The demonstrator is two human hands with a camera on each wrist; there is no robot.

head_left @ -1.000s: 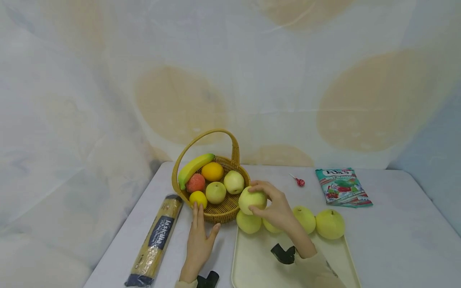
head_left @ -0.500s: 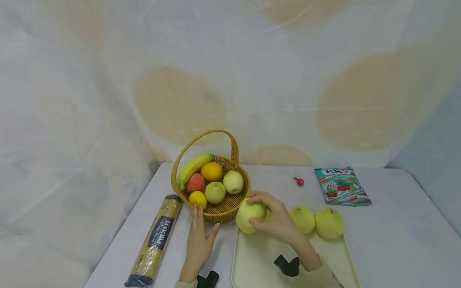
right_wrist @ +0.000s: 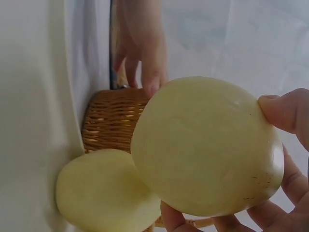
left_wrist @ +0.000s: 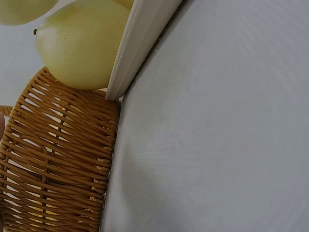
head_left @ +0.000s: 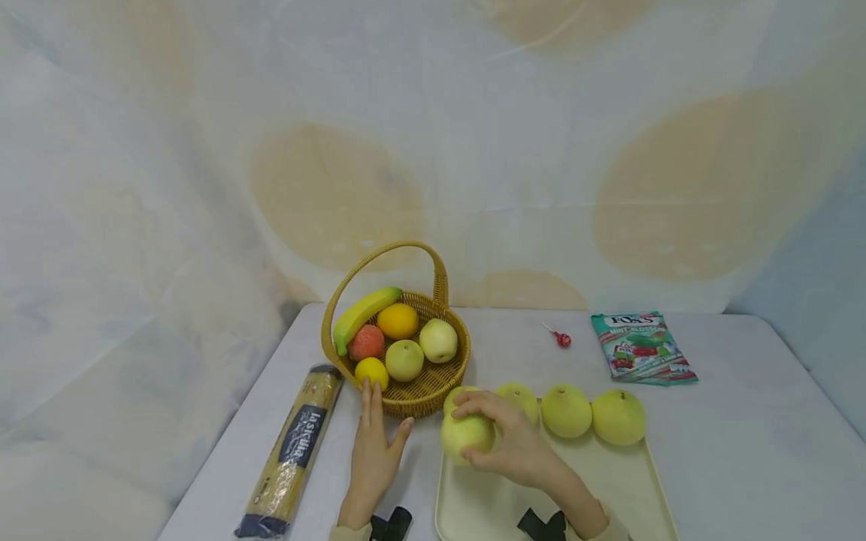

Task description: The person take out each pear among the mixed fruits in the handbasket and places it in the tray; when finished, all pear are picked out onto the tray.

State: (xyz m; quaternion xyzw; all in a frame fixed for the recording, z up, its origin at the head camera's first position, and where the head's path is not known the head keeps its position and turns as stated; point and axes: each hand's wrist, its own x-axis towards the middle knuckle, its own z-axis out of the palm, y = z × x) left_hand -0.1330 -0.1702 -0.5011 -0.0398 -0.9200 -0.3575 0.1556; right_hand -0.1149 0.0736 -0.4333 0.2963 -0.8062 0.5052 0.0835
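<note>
My right hand (head_left: 516,449) grips a pale yellow-green pear (head_left: 468,437) between thumb and fingers, above the far left part of a cream tray (head_left: 487,503). In the right wrist view the held pear (right_wrist: 207,145) hangs over another pear (right_wrist: 104,191). Several such pears (head_left: 567,412) line the tray's far edge. My left hand (head_left: 375,460) has straight fingers, their tips at the near left rim of a wicker basket (head_left: 414,409). Inside the basket are a banana (head_left: 365,319), an orange (head_left: 398,321), a red fruit (head_left: 367,343), a lemon (head_left: 372,371) and two pale green fruits (head_left: 404,361).
Left of the basket lies a long pack of spaghetti (head_left: 294,451). A red lollipop (head_left: 561,339) and a green candy bag (head_left: 643,348) lie at the back right of the white table (head_left: 744,451). The basket's arched handle (head_left: 386,254) rises over it.
My right hand has brought the held pear nearer to me, from beside the basket's right rim to over the tray, uncovering the pears behind. The left hand stays at the basket.
</note>
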